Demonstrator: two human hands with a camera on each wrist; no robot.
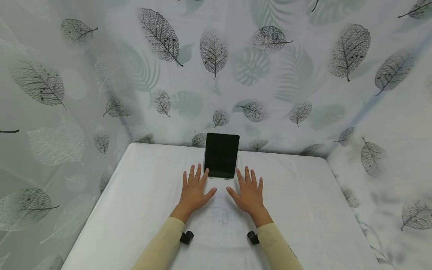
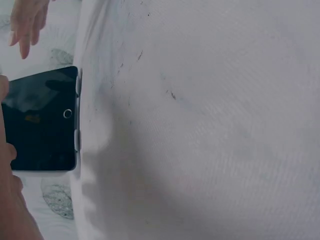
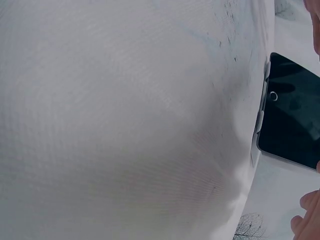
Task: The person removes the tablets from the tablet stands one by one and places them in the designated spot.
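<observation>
A black tablet (image 1: 221, 155) with a round home button stands propped upright on a small stand near the back of the white table. My left hand (image 1: 194, 191), fingers spread and straight, is just in front of its lower left corner. Mirroring it, my right hand (image 1: 249, 193) is stretched out by the lower right corner, fingers apart. Neither hand holds anything. In the left wrist view the tablet (image 2: 42, 120) shows side-on, with part of the left hand (image 2: 15, 200) at the edge. The right wrist view has the tablet (image 3: 292, 112) resting on two light stand tabs.
A white cloth covers the table (image 1: 152, 180), with faint dark marks (image 1: 222, 217) between the forearms. Leaf-printed curtains (image 1: 216, 86) enclose the back and both sides. Small black wrist cameras are strapped at the left cuff (image 1: 186, 237) and the right cuff (image 1: 252, 237).
</observation>
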